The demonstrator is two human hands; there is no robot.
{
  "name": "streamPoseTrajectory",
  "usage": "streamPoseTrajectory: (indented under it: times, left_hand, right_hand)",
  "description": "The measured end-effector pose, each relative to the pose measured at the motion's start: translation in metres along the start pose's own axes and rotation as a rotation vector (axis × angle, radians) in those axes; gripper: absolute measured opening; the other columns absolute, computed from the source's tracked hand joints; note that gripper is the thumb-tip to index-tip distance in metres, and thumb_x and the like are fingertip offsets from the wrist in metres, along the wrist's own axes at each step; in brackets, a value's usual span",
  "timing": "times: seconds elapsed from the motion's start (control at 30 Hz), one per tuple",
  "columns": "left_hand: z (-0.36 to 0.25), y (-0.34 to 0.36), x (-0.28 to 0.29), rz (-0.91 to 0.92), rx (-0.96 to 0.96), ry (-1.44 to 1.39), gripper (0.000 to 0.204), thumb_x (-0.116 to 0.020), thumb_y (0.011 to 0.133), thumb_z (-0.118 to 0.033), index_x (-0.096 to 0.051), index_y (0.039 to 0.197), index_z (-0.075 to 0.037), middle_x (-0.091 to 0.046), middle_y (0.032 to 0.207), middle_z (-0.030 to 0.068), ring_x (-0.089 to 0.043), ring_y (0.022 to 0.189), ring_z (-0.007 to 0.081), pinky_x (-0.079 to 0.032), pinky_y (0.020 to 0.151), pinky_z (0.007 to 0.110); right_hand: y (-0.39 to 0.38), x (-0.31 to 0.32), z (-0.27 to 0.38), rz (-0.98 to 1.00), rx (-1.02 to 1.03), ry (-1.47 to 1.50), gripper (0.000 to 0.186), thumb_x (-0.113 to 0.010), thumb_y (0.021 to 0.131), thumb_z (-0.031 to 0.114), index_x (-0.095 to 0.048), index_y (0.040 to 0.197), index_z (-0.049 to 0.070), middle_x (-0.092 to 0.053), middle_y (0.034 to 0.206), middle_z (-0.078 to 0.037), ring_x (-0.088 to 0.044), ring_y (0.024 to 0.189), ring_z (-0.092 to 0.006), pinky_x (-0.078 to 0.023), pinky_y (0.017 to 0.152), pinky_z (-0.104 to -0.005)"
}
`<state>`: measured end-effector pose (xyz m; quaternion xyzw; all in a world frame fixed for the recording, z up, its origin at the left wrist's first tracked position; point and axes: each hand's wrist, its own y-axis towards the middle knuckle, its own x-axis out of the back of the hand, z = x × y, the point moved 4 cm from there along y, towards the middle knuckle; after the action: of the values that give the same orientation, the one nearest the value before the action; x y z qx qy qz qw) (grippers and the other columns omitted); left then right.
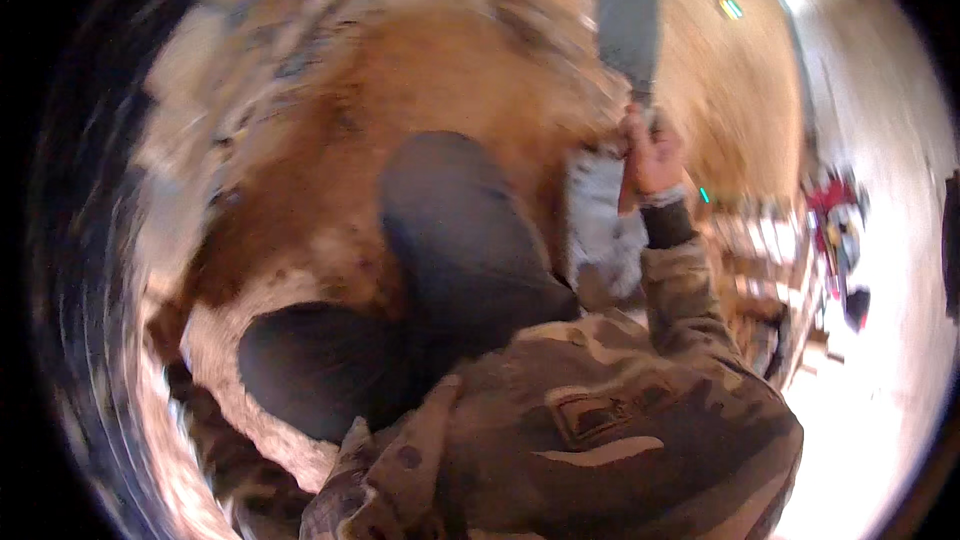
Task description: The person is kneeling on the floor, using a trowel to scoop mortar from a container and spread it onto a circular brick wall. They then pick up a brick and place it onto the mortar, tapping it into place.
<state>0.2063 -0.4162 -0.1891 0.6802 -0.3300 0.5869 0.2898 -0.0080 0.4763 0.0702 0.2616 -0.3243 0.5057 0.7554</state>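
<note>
My right hand (655,155) is raised at the upper right, its fingers wrapped round the handle of a broad-bladed knife (628,20). The blade is flat, grey-green and blunt-ended, and points away from me. A reddish-brown length of the handle (628,185) shows below the fist. At the lower left, my left arm (215,430) in its camouflage sleeve reaches down beside my knee. My left hand (168,330) is dark and smeared at the end of that sleeve, so its fingers and anything in them cannot be made out.
My bent knees (450,205) in dark trousers fill the middle, above reddish-brown earth (400,70). A blurred whitish block-like thing (600,210) lies right of them. Stacked brick-like pieces (755,260) stand farther right, near a red and dark heap (838,220) on the pale ground.
</note>
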Motion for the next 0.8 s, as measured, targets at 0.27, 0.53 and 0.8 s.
streamPoseTrajectory:
  times: [0.27,0.53,0.8]
  left_hand:
    - [-0.068,-0.008,0.014,0.051,0.075,-0.217,0.061,-0.054,0.096,-0.05,-0.052,0.138,-0.006,-0.049,0.143,0.0197,-0.049,0.128,0.0374,-0.043,0.104,0.05]
    - [-0.205,-0.058,0.079,0.289,0.101,-0.874,0.07,-0.054,0.097,-0.05,-0.042,0.144,0.001,-0.05,0.141,0.0155,-0.049,0.129,0.0308,-0.041,0.107,0.044]
    - [-0.343,-0.09,0.172,0.319,-0.045,-1.028,0.063,-0.039,0.104,-0.045,-0.038,0.145,0.003,-0.041,0.149,0.0183,-0.043,0.137,0.034,-0.036,0.112,0.049]
  right_hand:
    - [-0.226,0.099,-0.334,0.035,-0.532,-0.825,0.04,-0.051,0.094,0.04,-0.066,0.095,0.003,-0.068,0.091,-0.025,-0.066,0.088,-0.0434,-0.051,0.076,-0.0527]
    - [-0.339,-0.026,-0.396,0.238,-0.362,-0.702,0.04,-0.047,0.097,0.041,-0.06,0.096,0.002,-0.067,0.089,-0.028,-0.063,0.087,-0.05,-0.05,0.076,-0.0575]
    - [-0.273,-0.067,-0.362,0.162,-0.484,-0.407,0.044,-0.044,0.1,0.041,-0.065,0.089,0.004,-0.066,0.085,-0.025,-0.061,0.079,-0.0486,-0.046,0.07,-0.058]
